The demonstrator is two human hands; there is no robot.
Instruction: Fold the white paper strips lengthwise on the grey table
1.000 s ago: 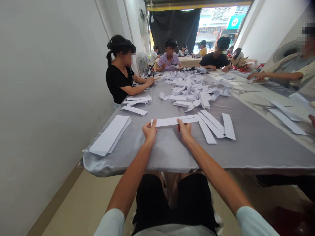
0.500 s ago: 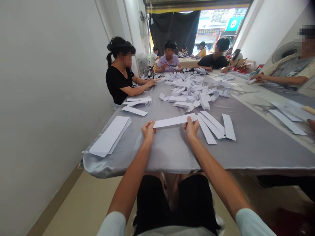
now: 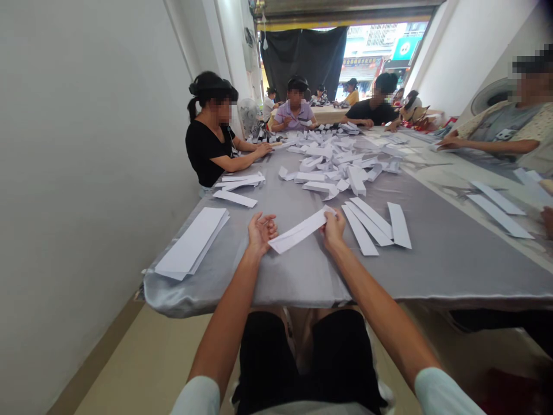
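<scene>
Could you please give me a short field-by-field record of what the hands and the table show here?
Right hand: pinches the right end of a paper strip, held aslant
Left hand: open, fingers curled, by the strip's lower end; contact unclear
Right of the hands: three flat strips
Far left: stack of sheets
Mid-table: pile of folded paper
Surface: grey cloth
Others: people seated along both sides
</scene>
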